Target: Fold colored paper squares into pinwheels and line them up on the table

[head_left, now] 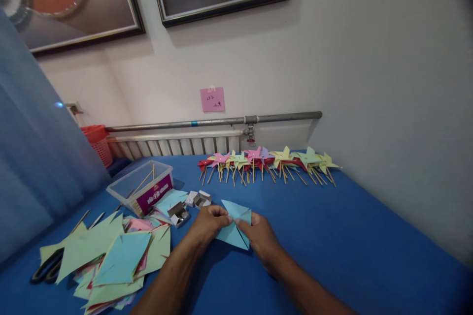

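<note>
Both hands fold a light-blue paper square (233,226) at centre frame
Left hand (209,224) and right hand (260,238) pinch its corners on the blue tablecloth (351,236)

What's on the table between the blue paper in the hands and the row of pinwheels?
Nothing: in the head view, only bare blue table shows between the light blue paper and the row of pinwheels.

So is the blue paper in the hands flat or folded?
Partly folded: the blue paper shows creases and raised corners, pinched by left hand and right hand.
</note>
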`<action>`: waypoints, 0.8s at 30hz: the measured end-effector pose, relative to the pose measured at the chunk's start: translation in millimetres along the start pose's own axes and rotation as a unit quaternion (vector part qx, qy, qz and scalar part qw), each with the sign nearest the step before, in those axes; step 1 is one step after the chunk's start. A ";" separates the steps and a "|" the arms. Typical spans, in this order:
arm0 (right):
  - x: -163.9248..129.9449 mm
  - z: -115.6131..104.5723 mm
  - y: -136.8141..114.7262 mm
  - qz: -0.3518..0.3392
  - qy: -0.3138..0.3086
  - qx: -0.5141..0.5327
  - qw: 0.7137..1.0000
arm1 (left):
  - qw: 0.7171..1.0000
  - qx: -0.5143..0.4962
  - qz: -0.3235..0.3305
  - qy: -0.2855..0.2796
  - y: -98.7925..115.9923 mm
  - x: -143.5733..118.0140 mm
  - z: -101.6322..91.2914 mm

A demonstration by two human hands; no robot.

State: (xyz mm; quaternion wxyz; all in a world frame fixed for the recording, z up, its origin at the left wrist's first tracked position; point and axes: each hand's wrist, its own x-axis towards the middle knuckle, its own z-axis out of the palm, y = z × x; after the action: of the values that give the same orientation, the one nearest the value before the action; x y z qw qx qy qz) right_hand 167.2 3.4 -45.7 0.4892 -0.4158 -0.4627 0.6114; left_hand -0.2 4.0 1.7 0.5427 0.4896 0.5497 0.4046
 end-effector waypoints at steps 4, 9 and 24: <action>-3.2 3.0 -4.4 -0.003 0.001 -0.017 1.000 | 0.999 -0.026 -0.016 -0.013 1.0 0.1 -1.7; -7.5 4.3 -5.2 0.005 -0.007 -0.024 1.000 | 0.999 -0.043 -0.008 -0.029 -1.6 0.4 -1.6; -5.5 2.3 -3.3 0.031 -0.039 0.020 0.999 | 0.996 -0.071 -0.001 0.046 -12.1 12.3 -4.2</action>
State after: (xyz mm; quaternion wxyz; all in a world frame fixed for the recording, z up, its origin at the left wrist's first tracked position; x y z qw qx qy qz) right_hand 166.6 -2.0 -41.6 0.4595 -0.3958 -0.4557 0.6516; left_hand -4.7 14.1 -12.2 0.5508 0.4304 0.5442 0.4639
